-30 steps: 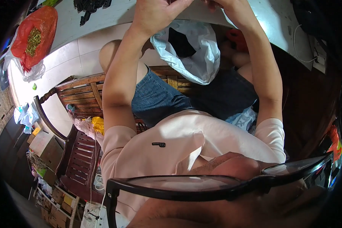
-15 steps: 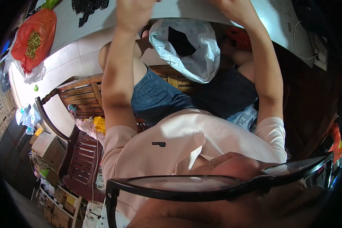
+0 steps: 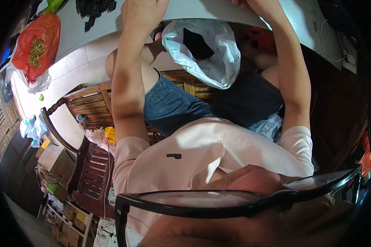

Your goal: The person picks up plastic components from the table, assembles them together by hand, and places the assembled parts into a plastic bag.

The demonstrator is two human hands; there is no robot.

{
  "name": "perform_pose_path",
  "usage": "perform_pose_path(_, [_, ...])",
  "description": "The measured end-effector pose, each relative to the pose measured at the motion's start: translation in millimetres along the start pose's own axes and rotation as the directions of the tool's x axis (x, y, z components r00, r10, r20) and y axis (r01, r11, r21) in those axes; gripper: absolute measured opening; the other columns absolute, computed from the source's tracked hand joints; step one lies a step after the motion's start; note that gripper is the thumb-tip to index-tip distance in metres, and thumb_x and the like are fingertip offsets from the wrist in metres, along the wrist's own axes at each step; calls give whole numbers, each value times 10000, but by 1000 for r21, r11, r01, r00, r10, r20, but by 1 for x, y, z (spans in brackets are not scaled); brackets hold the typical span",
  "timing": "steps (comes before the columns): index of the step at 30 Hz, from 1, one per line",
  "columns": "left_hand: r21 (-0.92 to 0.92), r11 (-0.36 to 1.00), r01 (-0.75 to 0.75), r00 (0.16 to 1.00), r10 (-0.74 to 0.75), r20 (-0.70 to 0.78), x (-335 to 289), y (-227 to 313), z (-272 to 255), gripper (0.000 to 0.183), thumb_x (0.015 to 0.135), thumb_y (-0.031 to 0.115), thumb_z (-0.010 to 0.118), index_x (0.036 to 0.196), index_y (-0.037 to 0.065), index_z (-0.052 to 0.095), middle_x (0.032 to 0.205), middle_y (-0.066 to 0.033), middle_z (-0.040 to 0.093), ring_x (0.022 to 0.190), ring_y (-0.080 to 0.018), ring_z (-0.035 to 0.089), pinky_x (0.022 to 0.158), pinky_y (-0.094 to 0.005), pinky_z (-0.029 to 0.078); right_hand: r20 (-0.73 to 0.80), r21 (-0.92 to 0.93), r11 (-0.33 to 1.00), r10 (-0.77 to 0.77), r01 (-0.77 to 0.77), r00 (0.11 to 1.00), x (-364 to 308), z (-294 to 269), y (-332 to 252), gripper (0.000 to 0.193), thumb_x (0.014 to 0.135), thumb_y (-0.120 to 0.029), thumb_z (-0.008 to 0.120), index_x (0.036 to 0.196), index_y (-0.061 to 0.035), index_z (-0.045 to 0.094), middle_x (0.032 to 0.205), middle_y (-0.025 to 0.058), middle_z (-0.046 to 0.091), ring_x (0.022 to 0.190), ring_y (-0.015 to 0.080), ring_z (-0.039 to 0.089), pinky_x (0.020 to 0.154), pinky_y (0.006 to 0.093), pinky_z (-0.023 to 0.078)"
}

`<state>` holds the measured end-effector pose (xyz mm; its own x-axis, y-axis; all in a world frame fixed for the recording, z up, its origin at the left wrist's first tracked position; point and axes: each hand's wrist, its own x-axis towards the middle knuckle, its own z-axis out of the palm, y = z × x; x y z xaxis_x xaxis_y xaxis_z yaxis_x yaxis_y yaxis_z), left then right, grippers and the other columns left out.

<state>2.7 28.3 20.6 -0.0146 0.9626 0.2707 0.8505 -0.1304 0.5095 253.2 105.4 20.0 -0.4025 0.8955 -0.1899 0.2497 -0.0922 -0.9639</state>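
At the top edge of the picture my left hand (image 3: pixel 143 15) is over the near part of the pale table (image 3: pixel 185 9). Its back and thumb side show, while most fingers are cut off. My right hand (image 3: pixel 259 5) is farther right over the same table, with a few bent fingertips visible. Anything between those fingertips is out of sight. To the left of my left hand lies a cluster of small black parts (image 3: pixel 95 9). Below and between my hands, an open white plastic bag (image 3: pixel 224 53) hangs at the table edge, with a black piece (image 3: pixel 198 43) inside.
At the far left, a red plastic bag (image 3: pixel 49 33) holds many small brass-coloured pieces (image 3: pixel 36 52). A white cable (image 3: pixel 323 45) runs to a socket (image 3: pixel 349 59) on the right. A wooden bench (image 3: pixel 88 103) is under me, and cardboard boxes (image 3: pixel 55 162) stand at lower left.
My left hand has moved slightly down and left, so more of it shows. My right hand has shifted a little right and up. The view has shifted slightly.
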Motion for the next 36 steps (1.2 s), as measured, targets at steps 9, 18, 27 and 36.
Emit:
perform_pose_path(9, [0, 998, 63, 996, -63, -66, -7, 25, 13, 309, 896, 206, 716, 1175, 85, 662, 900, -146, 683, 791, -360, 686, 688, -467, 544, 55, 314, 931, 178, -186, 982, -6, 7, -20, 242, 1060, -240, 576, 1104, -38, 701, 679, -9, 631, 509, 78, 525, 459, 229, 407])
perform_pose_path(18, [19, 999, -42, 999, 42, -17, -8, 18, 32, 163, 901, 204, 702, 1021, 95, 689, 903, -128, 677, 791, -358, 683, 679, -468, 542, 70, 101, 978, 176, -182, 982, -3, 6, -8, 208, 967, -203, 680, 1055, -18, 720, 711, 10, 655, 544, 82, 567, 486, 223, 427])
perform_pose_path(27, [-106, 992, -71, 995, 78, 59, -7, 27, 32, 123, 871, 146, 668, 968, 71, 678, 880, -136, 661, 798, -365, 676, 682, -467, 537, -51, -137, 989, -60, 52, 997, -7, 27, -6, 198, 934, -134, 640, 930, 50, 711, 694, 35, 657, 581, 101, 595, 556, 257, 491])
perform_pose_path(36, [-99, 987, -127, 990, 132, 41, -4, 26, 34, 130, 851, 139, 657, 941, 47, 670, 894, -154, 670, 825, -378, 674, 713, -474, 548, -25, -174, 984, -41, 36, 999, -5, 32, -3, 204, 940, -145, 639, 874, 39, 697, 681, 24, 648, 579, 86, 569, 539, 256, 471])
